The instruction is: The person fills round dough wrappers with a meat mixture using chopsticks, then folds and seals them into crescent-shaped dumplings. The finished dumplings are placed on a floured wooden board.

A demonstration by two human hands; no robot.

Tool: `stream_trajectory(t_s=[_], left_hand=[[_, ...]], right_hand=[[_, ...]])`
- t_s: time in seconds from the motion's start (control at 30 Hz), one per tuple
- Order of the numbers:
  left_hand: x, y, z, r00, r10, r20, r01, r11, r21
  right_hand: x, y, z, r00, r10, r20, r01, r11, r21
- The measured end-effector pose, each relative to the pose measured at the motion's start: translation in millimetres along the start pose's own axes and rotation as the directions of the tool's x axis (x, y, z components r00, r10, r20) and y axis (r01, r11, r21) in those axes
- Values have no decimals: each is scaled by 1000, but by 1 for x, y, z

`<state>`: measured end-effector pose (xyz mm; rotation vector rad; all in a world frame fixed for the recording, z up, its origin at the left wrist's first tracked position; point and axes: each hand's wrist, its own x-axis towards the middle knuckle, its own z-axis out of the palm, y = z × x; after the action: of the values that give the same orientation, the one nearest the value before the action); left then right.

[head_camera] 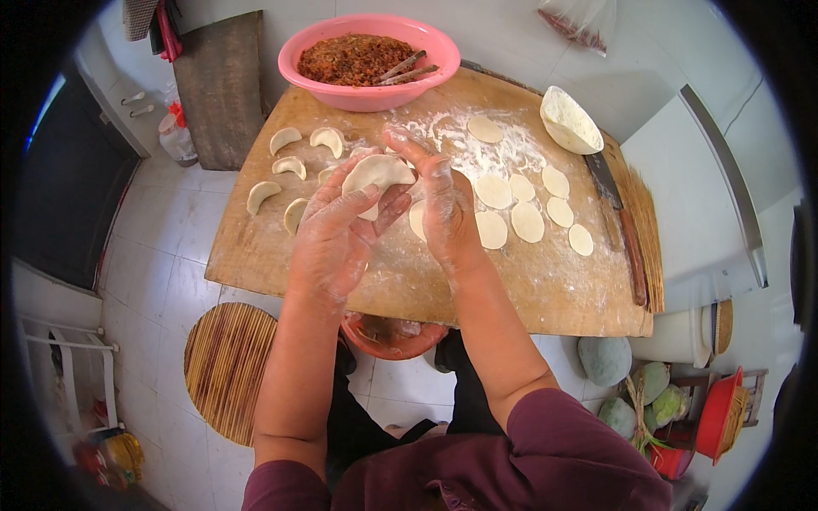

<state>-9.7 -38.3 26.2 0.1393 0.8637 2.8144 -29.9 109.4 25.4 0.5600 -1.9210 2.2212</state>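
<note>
My left hand (342, 223), dusted with flour, holds a folded dumpling (378, 174) between thumb and fingers above the wooden board. Close on its right is my right hand (447, 204), fingers apart and pointing up and left; whether a fingertip touches the dumpling's edge I cannot tell. Several crescent dumplings (262, 197) lie on the board's left part. Flat round dough wrappers (528, 222) are spread over the right part, with one wrapper (485, 129) farther back on loose flour. A pink basin (370, 101) at the back holds reddish-brown filling (354, 59) and a pair of utensils (409, 73).
A bowl of flour (571, 121), a cleaver (604, 182) and a straw brush (642, 236) are along the right edge of the wooden board (543, 294). Below stand a round slatted mat (230, 373) at left and a reddish basin (393, 348) between my legs. Gourds (604, 361) lie lower right.
</note>
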Motion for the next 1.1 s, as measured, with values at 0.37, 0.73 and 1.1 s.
stream_trajectory(t_s=[0.37,0.73,1.1], left_hand=[[6,-7,-12,999,23,-43,-14,983,182],[-9,90,-112,838,534,-117,-14,236,972],[-25,79,-92,836,522,-170,439,-452,776]], right_hand=[[3,20,5,968,-249,-26,227,916,-332],[1,-8,-26,944,-226,-242,142,937,-319],[6,-23,-57,880,-172,-442,75,970,-230]])
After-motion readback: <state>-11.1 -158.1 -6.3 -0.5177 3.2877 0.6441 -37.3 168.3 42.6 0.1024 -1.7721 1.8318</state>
